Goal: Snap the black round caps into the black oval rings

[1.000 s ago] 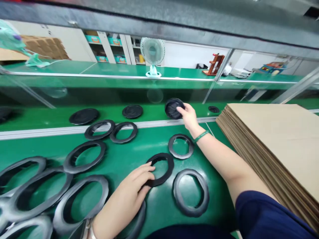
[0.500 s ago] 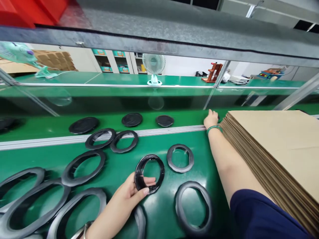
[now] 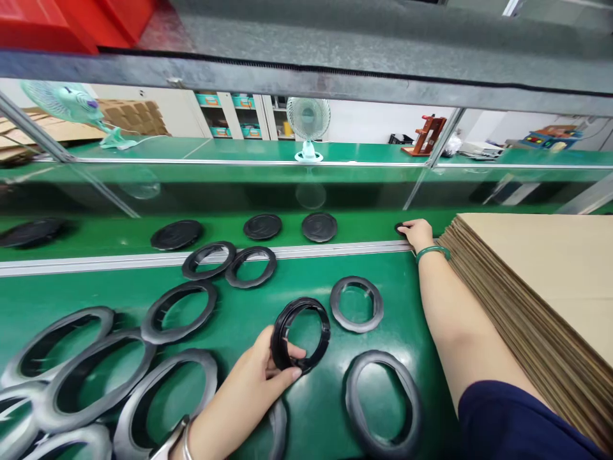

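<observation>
My left hand has its thumb and fingers closed around the lower left of a glossy black ring, raised above the green work surface. Far out to the right, my right hand pinches a small dark piece over the green strip behind the metal rail; the piece looks round, but most of it is hidden. Two matte grey-black rings, a smaller one and a larger one, lie to the right of the held ring. Another ring is partly covered by my left forearm.
Several rings lie on the left, some overlapping. Black discs lie in a row beyond the metal rail. A tall stack of cardboard sheets stands beside my right arm. A metal shelf crosses overhead.
The view has shifted slightly, so most things sit further right. My right hand has turned, and the small dark piece now shows at its fingertips. My left hand still holds the black ring.
</observation>
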Motion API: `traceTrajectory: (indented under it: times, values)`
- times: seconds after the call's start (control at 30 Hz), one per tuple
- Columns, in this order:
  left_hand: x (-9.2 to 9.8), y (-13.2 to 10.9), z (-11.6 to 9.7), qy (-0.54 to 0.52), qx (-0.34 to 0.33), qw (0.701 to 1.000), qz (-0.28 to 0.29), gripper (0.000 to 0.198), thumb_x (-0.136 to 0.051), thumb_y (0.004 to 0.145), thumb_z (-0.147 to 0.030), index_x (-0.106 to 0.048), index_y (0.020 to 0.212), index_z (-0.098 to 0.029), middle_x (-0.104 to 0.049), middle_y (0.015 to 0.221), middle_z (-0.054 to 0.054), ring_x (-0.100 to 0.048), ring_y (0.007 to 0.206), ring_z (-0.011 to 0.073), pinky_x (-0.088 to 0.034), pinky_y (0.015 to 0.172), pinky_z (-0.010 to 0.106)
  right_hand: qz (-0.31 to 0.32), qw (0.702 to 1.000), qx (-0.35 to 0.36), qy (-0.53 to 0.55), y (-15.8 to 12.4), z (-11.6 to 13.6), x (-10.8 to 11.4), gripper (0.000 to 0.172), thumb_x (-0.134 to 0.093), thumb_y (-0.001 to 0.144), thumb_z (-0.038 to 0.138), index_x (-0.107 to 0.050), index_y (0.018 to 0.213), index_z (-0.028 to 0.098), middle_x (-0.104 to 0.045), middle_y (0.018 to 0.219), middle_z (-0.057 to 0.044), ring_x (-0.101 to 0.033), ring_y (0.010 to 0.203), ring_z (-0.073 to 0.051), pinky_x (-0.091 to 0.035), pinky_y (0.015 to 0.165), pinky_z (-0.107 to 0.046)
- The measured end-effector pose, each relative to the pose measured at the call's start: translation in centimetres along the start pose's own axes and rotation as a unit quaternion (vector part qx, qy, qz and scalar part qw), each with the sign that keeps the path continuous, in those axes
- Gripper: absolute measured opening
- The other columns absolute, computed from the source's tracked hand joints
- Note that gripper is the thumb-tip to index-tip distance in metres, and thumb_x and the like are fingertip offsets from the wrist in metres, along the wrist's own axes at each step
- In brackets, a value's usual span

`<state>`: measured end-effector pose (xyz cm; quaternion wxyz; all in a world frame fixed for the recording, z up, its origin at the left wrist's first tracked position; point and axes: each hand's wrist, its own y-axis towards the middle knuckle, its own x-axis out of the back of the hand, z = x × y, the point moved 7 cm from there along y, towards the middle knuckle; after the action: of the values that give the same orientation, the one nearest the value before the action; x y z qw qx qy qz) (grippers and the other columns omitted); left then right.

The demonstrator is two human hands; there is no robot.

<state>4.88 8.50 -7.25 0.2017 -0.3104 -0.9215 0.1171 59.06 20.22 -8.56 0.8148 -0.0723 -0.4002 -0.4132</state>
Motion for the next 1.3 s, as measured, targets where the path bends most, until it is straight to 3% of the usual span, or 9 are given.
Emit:
traceTrajectory:
  times: [0.17, 0.33, 0.5, 0.63, 0.77, 0.87, 0.97, 1.13, 1.3]
  values:
    - [0.0, -0.2, -0.1, -0.031, -0.003, 1.0, 0.0, 0.032, -0.068, 0.082, -0.032, -0.048, 0.106, -0.024, -0.073, 0.115, 0.008, -0.07, 0.104, 0.0258, -0.055, 0.093, 0.042, -0.019, 1.0, -0.008, 0.013, -0.9, 0.8, 1.1, 0.005, -0.076, 0.076, 0.009, -0.075, 0.081, 0.008, -0.067, 0.074, -0.009, -0.061, 0.068, -0.022, -0.05, 0.077, -0.034]
    - [0.2, -0.1, 0.0, -0.062, -0.012, 0.998, -0.003, 0.039, -0.071, 0.079, -0.031, -0.043, 0.104, -0.024, -0.075, 0.11, 0.008, -0.071, 0.1, 0.0252, -0.054, 0.088, 0.04, -0.058, 0.994, 0.08, 0.055, -4.7, 5.9, 2.9, 0.002, -0.075, 0.079, 0.009, -0.076, 0.08, 0.008, -0.068, 0.093, -0.013, -0.062, 0.091, -0.026, -0.046, 0.092, -0.036]
    - [0.2, 0.0, -0.5, -0.111, -0.021, 0.993, -0.013, 0.043, -0.076, 0.074, -0.025, -0.041, 0.1, -0.023, -0.076, 0.106, 0.009, -0.071, 0.089, 0.0224, -0.054, 0.079, 0.036, 0.008, 0.97, 0.201, 0.134, -15.2, 14.4, 2.9, 0.006, -0.081, 0.081, 0.016, -0.08, 0.087, 0.018, -0.066, 0.082, -0.003, -0.063, 0.083, -0.02, -0.05, 0.08, -0.029]
    - [-0.4, 0.0, -0.8, -0.191, -0.007, 0.982, 0.005, 0.051, -0.078, 0.072, -0.02, -0.038, 0.104, -0.023, -0.076, 0.101, 0.008, -0.07, 0.084, 0.0184, -0.055, 0.076, 0.033, 0.159, 0.867, 0.384, 0.274, -27.0, 21.9, 3.3, 0.004, -0.079, 0.088, 0.017, -0.08, 0.089, 0.021, -0.063, 0.077, -0.001, -0.06, 0.075, -0.019, -0.05, 0.071, -0.03]
    - [-0.6, 0.1, -1.0, -0.242, -0.016, 0.97, -0.009, 0.064, -0.082, 0.069, -0.02, -0.04, 0.118, -0.021, -0.071, 0.098, 0.005, -0.07, 0.091, 0.0202, -0.058, 0.075, 0.033, 0.217, 0.806, 0.477, 0.274, -33.7, 24.3, 3.1, 0.01, -0.07, 0.098, 0.02, -0.077, 0.092, 0.016, -0.062, 0.079, -0.003, -0.058, 0.071, -0.017, -0.046, 0.064, -0.028]
    - [-0.6, 0.0, -1.1, -0.254, -0.03, 0.966, -0.024, 0.061, -0.083, 0.07, -0.02, -0.044, 0.117, -0.02, -0.067, 0.094, 0.0, -0.068, 0.084, 0.0161, -0.059, 0.075, 0.031, 0.196, 0.782, 0.538, 0.246, -35.3, 24.0, 2.9, 0.024, -0.057, 0.106, 0.025, -0.074, 0.094, 0.013, -0.06, 0.078, -0.004, -0.055, 0.069, -0.017, -0.043, 0.06, -0.028]
    - [-0.4, -0.2, -1.1, -0.251, -0.028, 0.966, -0.049, 0.057, -0.083, 0.07, -0.018, -0.047, 0.113, -0.021, -0.068, 0.096, -0.001, -0.068, 0.09, 0.0163, -0.059, 0.079, 0.03, 0.186, 0.77, 0.554, 0.258, -35.2, 23.5, 3.5, 0.026, -0.054, 0.108, 0.026, -0.073, 0.097, 0.012, -0.059, 0.078, -0.005, -0.054, 0.067, -0.016, -0.042, 0.059, -0.028]
    - [-0.2, -0.5, -1.2, -0.244, -0.024, 0.967, -0.071, 0.055, -0.083, 0.071, -0.018, -0.047, 0.112, -0.023, -0.069, 0.099, -0.002, -0.069, 0.09, 0.0149, -0.058, 0.082, 0.029, 0.182, 0.784, 0.54, 0.247, -34.1, 23.6, 4.8, 0.016, -0.059, 0.105, 0.02, -0.072, 0.1, 0.011, -0.058, 0.081, -0.005, -0.054, 0.07, -0.018, -0.042, 0.063, -0.03]
    - [-0.5, -0.7, -0.6, -0.181, 0.001, 0.981, -0.071, 0.056, -0.082, 0.074, -0.023, -0.046, 0.117, -0.024, -0.069, 0.107, 0.0, -0.069, 0.095, 0.017, -0.057, 0.081, 0.029, 0.2, 0.783, 0.571, 0.146, -35.1, 23.4, 3.3, 0.02, -0.058, 0.103, 0.019, -0.072, 0.091, 0.012, -0.053, 0.078, -0.004, -0.049, 0.067, -0.019, -0.036, 0.058, -0.031]
